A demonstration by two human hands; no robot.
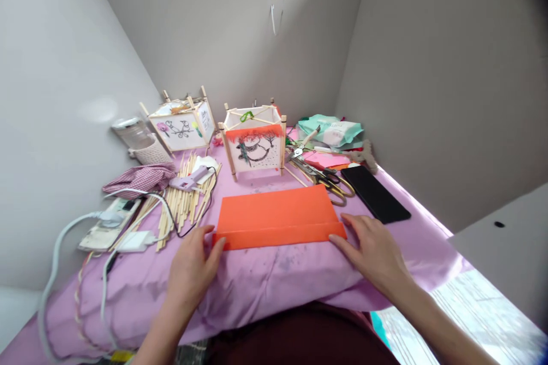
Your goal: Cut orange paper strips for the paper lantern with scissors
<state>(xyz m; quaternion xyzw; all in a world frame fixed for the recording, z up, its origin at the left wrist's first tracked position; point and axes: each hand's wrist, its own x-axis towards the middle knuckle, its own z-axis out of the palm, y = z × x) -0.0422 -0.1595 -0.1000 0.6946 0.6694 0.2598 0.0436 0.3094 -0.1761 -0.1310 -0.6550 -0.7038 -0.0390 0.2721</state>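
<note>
A sheet of orange paper [274,208] lies flat on the table, with a strip along its near edge folded over. My left hand [194,259] holds the left end of that folded strip, thumb in front and fingers behind. At the strip's right end my right hand [370,242] grips in the same way, thumb at the near side. Just beyond the paper stands a stick-framed paper lantern [256,151] with an ink drawing and an orange fringe along its top.
A second lantern [182,128] and a glass jar [136,132] stand back left. Wooden sticks [182,199], cables and a power strip [109,228] lie left. Scissors [336,185], a black phone [377,194] and a wipes pack [331,130] are at right.
</note>
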